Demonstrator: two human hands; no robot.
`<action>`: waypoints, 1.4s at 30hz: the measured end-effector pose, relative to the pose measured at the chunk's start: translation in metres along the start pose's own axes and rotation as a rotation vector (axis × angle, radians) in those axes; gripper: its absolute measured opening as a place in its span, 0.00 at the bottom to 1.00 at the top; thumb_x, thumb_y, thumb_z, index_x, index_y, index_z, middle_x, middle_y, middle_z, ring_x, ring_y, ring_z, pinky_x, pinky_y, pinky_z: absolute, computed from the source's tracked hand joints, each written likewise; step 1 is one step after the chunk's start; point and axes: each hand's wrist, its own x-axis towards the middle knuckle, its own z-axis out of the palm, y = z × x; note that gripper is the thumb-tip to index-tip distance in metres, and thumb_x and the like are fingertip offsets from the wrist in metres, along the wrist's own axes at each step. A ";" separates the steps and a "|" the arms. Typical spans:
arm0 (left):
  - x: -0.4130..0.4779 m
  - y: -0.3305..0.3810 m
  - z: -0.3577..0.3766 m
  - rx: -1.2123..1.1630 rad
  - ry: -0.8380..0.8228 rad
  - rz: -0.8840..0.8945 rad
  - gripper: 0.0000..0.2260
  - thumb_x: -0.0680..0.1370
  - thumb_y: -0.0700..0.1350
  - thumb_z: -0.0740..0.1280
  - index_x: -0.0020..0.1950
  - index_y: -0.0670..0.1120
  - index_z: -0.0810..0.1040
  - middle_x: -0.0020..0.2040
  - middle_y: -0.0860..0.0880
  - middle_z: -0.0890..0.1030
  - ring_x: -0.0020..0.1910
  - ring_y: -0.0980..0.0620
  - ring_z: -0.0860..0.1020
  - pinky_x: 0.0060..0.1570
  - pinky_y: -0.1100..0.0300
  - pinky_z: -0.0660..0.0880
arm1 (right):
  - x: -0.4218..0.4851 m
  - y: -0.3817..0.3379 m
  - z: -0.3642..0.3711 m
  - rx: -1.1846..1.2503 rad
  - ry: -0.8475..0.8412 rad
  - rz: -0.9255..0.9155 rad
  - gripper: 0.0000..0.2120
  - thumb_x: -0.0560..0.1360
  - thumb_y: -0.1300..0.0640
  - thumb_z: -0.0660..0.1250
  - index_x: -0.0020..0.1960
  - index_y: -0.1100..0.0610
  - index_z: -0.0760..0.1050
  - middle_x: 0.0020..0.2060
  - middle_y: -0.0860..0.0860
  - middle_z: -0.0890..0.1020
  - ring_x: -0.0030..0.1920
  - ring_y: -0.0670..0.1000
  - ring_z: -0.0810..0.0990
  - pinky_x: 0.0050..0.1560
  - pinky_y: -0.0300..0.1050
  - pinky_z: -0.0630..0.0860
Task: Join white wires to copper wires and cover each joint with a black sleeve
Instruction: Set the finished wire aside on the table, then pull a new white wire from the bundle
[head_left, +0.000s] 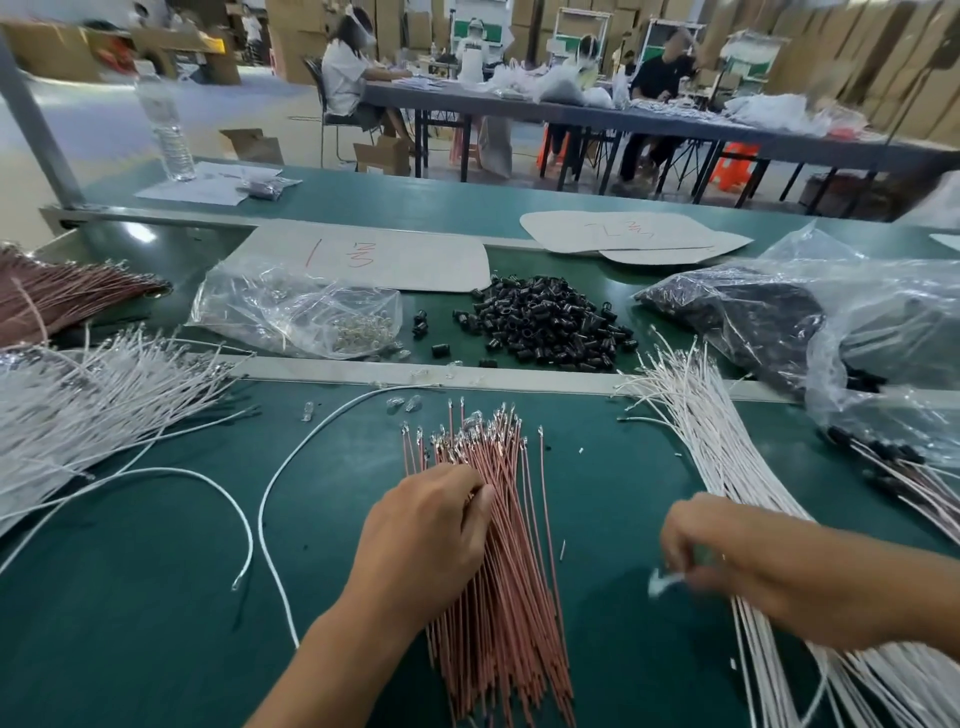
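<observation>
A bundle of copper wires (498, 545) lies on the green bench in front of me, terminal ends pointing away. My left hand (426, 530) rests on this bundle with fingers curled into the strands, pinching at them. To the right a bundle of white wires (722, 457) fans out across the bench. My right hand (727, 551), blurred, hovers at the near part of that bundle and pinches the end of a white wire (662, 583). A heap of black sleeves (545, 325) lies beyond the metal strip.
Another pile of white wires (93, 400) and a copper bundle (57, 296) lie at the left. Two loose white wires (260, 519) curve across the mat. Plastic bags (296, 312) (831, 322) hold parts. Finished sleeved wires (893, 467) lie at the right. People sit at a far table.
</observation>
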 end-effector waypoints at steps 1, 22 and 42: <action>0.001 0.001 -0.001 -0.028 0.021 0.013 0.12 0.83 0.52 0.61 0.45 0.48 0.77 0.38 0.55 0.77 0.36 0.54 0.75 0.39 0.52 0.75 | 0.000 -0.001 -0.007 0.054 0.131 0.059 0.09 0.81 0.63 0.64 0.44 0.53 0.73 0.45 0.49 0.76 0.46 0.47 0.73 0.55 0.46 0.73; 0.005 0.008 -0.016 -0.344 0.383 0.137 0.15 0.80 0.51 0.67 0.67 0.50 0.76 0.45 0.54 0.76 0.38 0.58 0.74 0.37 0.68 0.71 | 0.061 -0.051 -0.058 -0.075 0.596 -0.260 0.07 0.78 0.64 0.72 0.55 0.58 0.83 0.43 0.45 0.85 0.42 0.42 0.83 0.45 0.44 0.81; 0.006 -0.003 -0.011 -0.191 0.222 0.013 0.11 0.79 0.50 0.67 0.39 0.46 0.78 0.25 0.54 0.73 0.22 0.55 0.70 0.23 0.58 0.70 | 0.062 0.047 -0.114 -0.299 -0.075 0.547 0.09 0.82 0.55 0.63 0.48 0.46 0.80 0.37 0.39 0.81 0.42 0.41 0.79 0.46 0.36 0.74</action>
